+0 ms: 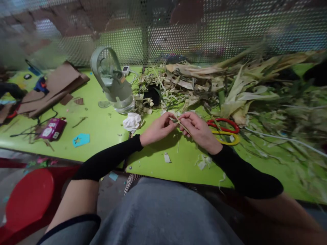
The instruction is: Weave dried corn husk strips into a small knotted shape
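Observation:
Over the green table's front part, my left hand (162,127) and my right hand (195,129) meet fingertip to fingertip. Both pinch a thin, pale green strip of corn husk (178,121), which runs between the fingers and partly hides behind them. Just right of my right hand lie scissors with one red and one yellow handle (227,132); their blades are hidden. Behind the hands spreads a heap of dry and green corn husks (189,81). Small husk scraps (167,157) lie on the table below my hands.
A clear jug with a grey-green strap handle (119,92) stands back left, a crumpled tissue (132,122) before it. Farther left are brown cardboard (56,85), a purple box (53,129) and a blue paper piece (81,140). A white cable (286,137) crosses at right. A red stool (29,194) stands left.

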The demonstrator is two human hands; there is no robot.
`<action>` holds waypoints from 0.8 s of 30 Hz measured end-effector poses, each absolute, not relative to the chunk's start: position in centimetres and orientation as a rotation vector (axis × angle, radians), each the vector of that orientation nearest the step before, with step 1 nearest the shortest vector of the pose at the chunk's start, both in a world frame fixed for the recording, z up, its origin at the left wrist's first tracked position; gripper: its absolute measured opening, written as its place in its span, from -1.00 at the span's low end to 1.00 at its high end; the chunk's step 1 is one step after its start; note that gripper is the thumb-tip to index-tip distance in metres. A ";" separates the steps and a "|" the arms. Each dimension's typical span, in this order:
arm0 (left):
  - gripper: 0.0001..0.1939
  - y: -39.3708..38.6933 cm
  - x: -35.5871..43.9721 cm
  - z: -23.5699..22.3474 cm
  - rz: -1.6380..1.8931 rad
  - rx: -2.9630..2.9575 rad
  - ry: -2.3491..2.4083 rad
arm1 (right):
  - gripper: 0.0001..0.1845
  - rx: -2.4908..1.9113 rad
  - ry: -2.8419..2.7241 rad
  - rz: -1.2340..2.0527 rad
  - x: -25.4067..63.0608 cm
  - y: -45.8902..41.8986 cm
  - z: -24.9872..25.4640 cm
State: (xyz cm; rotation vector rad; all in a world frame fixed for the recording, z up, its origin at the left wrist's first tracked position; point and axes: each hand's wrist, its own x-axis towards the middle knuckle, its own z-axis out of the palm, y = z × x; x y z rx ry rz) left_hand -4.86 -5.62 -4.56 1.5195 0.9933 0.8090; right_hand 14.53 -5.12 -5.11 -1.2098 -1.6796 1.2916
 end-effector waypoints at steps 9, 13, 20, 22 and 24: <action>-0.79 -5.4 -5.7 -4.2 0.668 1.441 0.942 | -0.77 -1.067 -1.710 1.337 14.2 -5.5 -5.3; -0.79 -5.5 -5.9 -4.2 0.682 1.442 0.954 | -0.79 -1.028 -1.690 1.364 14.0 -5.7 -5.2; -0.84 -5.9 -5.8 -4.6 0.839 1.413 0.948 | -0.77 -1.127 -1.777 1.257 14.2 -5.5 -4.8; -0.84 -5.9 -5.8 -4.8 0.893 1.398 0.933 | -0.75 -1.162 -1.858 1.177 14.3 -5.5 -4.6; -0.84 -5.9 -5.7 -4.7 0.909 1.389 0.936 | -0.73 -1.172 -1.934 1.070 14.3 -5.6 -4.2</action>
